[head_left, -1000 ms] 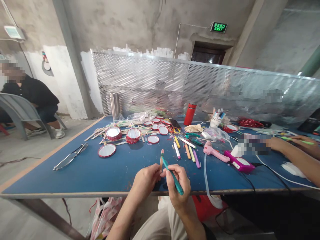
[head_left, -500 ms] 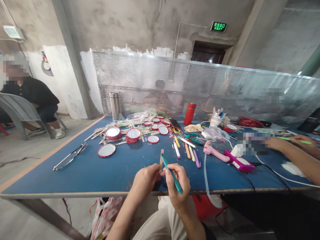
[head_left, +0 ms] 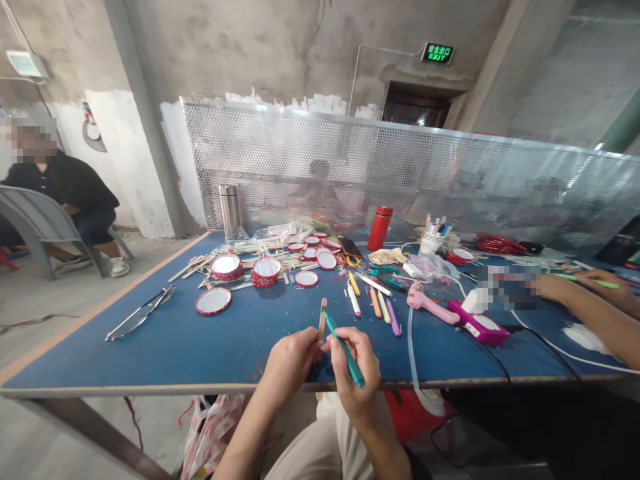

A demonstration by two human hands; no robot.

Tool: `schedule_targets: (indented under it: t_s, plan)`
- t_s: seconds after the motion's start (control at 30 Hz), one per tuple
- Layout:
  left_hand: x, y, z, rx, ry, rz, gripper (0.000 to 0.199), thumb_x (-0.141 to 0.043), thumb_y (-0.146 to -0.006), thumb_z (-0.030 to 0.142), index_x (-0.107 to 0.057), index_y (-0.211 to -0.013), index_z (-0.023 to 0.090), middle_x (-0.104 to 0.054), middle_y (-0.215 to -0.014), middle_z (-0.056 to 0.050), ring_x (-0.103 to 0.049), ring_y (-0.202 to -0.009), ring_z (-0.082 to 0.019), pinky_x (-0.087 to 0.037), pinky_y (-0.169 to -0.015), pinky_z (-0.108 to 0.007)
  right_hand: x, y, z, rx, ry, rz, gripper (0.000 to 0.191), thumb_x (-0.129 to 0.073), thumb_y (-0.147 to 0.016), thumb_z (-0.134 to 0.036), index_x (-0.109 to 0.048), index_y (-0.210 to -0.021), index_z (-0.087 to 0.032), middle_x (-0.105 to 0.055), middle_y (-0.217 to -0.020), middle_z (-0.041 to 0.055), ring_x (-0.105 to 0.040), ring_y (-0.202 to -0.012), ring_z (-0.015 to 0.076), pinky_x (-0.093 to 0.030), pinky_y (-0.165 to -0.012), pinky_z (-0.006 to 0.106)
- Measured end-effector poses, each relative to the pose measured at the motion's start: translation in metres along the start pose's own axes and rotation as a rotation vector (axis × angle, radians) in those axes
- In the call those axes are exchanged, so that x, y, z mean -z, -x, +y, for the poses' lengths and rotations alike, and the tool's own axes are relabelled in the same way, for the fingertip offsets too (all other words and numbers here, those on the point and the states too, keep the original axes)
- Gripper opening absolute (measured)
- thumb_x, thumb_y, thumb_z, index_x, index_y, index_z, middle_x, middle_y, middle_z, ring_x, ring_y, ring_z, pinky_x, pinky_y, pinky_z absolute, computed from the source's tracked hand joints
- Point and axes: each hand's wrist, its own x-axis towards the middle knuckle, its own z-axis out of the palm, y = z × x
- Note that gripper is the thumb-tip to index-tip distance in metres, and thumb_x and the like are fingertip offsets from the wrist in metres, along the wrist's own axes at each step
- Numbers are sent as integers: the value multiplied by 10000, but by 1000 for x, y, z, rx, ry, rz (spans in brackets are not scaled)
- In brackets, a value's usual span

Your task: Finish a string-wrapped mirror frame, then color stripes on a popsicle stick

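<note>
Pinched in my left hand (head_left: pixel 295 357) is a wooden craft stick (head_left: pixel 323 321), held upright above the table's front edge, its top end pinkish. My right hand (head_left: pixel 357 367) grips a teal marker (head_left: pixel 349 355), slanted with its tip against or very close to the upper part of the stick. The fingers of both hands are nearly touching. Beyond them lie several loose markers, among them a purple marker (head_left: pixel 393 317), an orange marker (head_left: pixel 375 303) and a white marker with a pink end (head_left: pixel 354 300).
Round red-rimmed mirrors (head_left: pixel 213 301) and craft sticks (head_left: pixel 187 268) spread across the table's back left. Eyeglasses (head_left: pixel 141 313) lie at left. A red flask (head_left: pixel 380 228) stands behind. Rightward are a pink glue gun (head_left: pixel 431 304), a magenta box (head_left: pixel 479 327) and a co-worker's arm (head_left: pixel 590 310).
Almost nothing differs. Both hands keep their places, with the marker tip still at the upper part of the stick.
</note>
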Motion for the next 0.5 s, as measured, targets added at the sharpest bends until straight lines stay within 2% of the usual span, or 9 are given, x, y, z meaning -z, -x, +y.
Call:
schedule_targets:
  t_s: [0.1,0.5]
  plan:
    - [0,0,0,-6,-4,13,212,-358,-867,261,-391,-661,224,-554,-628,20,-479,-579,-126,-299,-587,-221,0,1,1,-2,-10,39,137,-535,-892,-146,-549,-1011,-211,-627,-780,-2,-660,-654,122,-542,-636,242]
    - [-1,0,-1,-9,-26,24,220,-372,-871,246,-408,-655,224,-574,-623,22,-487,-569,-120,-307,-572,-214,-1,-1,2,32,4,18,144,-526,-896,-127,-544,-1000,-224,-618,-791,-10,-649,-670,117,-539,-660,249]
